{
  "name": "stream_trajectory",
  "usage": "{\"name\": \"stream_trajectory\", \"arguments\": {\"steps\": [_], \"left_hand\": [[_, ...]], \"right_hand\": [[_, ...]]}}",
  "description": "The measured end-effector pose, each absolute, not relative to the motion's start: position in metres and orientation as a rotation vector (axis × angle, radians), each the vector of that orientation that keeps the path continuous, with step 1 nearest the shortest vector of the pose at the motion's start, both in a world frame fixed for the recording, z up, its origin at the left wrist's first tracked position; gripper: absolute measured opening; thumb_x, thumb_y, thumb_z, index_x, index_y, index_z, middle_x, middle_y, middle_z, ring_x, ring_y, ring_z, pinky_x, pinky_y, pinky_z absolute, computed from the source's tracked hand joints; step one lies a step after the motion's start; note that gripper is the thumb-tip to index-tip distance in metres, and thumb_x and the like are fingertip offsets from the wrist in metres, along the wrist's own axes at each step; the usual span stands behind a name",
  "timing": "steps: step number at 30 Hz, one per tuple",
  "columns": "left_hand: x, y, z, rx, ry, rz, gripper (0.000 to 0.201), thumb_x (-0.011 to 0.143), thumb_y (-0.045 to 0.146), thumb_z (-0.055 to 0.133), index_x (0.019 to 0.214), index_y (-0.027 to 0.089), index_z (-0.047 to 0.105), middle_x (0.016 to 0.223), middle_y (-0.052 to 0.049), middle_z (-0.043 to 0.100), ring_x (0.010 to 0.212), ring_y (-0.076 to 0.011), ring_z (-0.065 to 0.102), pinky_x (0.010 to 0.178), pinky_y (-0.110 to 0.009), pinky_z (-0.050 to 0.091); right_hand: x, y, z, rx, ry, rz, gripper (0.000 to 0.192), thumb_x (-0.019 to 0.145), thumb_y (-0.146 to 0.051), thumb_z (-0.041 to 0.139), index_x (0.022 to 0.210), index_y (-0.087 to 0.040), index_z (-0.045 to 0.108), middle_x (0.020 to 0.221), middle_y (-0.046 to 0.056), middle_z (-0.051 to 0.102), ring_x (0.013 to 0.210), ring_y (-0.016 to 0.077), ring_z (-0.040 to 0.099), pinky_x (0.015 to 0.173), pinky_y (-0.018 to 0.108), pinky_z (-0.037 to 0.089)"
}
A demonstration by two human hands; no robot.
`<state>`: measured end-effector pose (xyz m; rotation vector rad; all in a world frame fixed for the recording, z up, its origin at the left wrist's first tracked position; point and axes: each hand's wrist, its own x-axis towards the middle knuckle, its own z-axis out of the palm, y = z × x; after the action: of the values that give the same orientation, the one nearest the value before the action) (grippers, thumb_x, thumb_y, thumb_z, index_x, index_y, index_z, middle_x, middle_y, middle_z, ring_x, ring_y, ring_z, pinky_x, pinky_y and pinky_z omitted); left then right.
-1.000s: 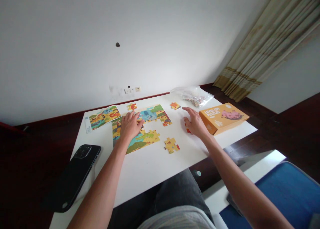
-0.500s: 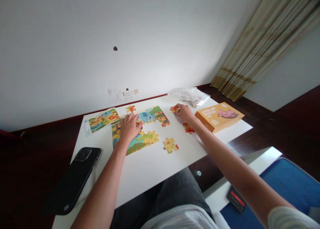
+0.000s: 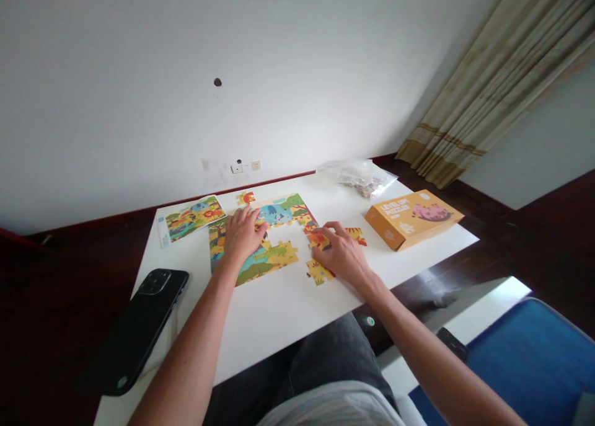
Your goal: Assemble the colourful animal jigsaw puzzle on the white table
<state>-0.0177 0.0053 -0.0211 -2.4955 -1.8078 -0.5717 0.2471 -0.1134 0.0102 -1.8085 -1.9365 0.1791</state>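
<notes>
A partly built animal jigsaw (image 3: 279,214) lies on the white table (image 3: 279,308). My left hand (image 3: 240,234) rests flat on its left half with the fingers spread, holding nothing. My right hand (image 3: 343,256) sits just right of the jigsaw, its fingertips pinching an orange puzzle piece (image 3: 318,237) by the jigsaw's right edge. A yellow loose piece (image 3: 316,273) lies partly under that hand's thumb side. Another orange striped piece (image 3: 356,234) shows just beyond the knuckles. One small piece (image 3: 245,198) lies apart at the jigsaw's far edge.
A picture card (image 3: 194,216) lies at the far left. An orange puzzle box (image 3: 411,218) stands at the right, with a clear bag of pieces (image 3: 360,177) behind it. A black phone (image 3: 139,327) overhangs the table's near left edge. The wall is close behind.
My right hand went from beside the box to the far orange piece, picked it up, and brought it back beside the jigsaw's right edge. The left hand stayed on the jigsaw.
</notes>
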Motion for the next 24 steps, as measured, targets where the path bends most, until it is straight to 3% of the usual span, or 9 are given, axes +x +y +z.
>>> {"name": "stream_trajectory", "arguments": {"steps": [9,16,21,24], "left_hand": [[-0.017,0.004,-0.021,-2.491,-1.784,-0.596,0.046,0.102,0.044,0.053,0.140,0.021,0.062,0.152,-0.014,0.056,0.142,-0.0354,0.047,0.118,-0.055,0.038],[-0.017,0.005,-0.021,-2.476,-1.777,-0.585,0.045,0.102,0.044,0.054,0.139,0.021,0.063,0.153,-0.013,0.056,0.142,-0.0345,0.048,0.118,-0.053,0.039],[-0.017,0.004,-0.020,-2.479,-1.783,-0.592,0.045,0.102,0.044,0.053,0.139,0.021,0.063,0.152,-0.013,0.057,0.142,-0.0351,0.048,0.118,-0.055,0.038],[-0.017,0.003,-0.019,-2.485,-1.804,-0.585,0.046,0.102,0.045,0.053,0.140,0.022,0.063,0.154,-0.012,0.055,0.143,-0.0350,0.047,0.119,-0.055,0.038]], "right_hand": [[0.247,-0.111,0.002,-1.767,-1.982,0.164,0.037,0.093,-0.032,0.065,0.128,-0.023,0.074,0.131,0.010,0.066,0.115,0.0299,0.065,0.100,0.043,0.055],[0.249,-0.107,0.000,-1.763,-1.972,0.234,0.034,0.097,-0.032,0.061,0.127,-0.024,0.074,0.130,0.010,0.067,0.113,0.0286,0.067,0.100,0.044,0.055],[0.253,-0.123,0.001,-1.611,-1.862,0.219,0.040,0.099,-0.032,0.059,0.137,-0.025,0.063,0.130,0.010,0.067,0.115,0.0276,0.066,0.102,0.044,0.053],[0.254,-0.149,-0.001,-1.549,-1.851,0.194,0.033,0.101,-0.030,0.056,0.134,-0.025,0.062,0.126,0.010,0.068,0.115,0.0274,0.065,0.103,0.045,0.052]]}}
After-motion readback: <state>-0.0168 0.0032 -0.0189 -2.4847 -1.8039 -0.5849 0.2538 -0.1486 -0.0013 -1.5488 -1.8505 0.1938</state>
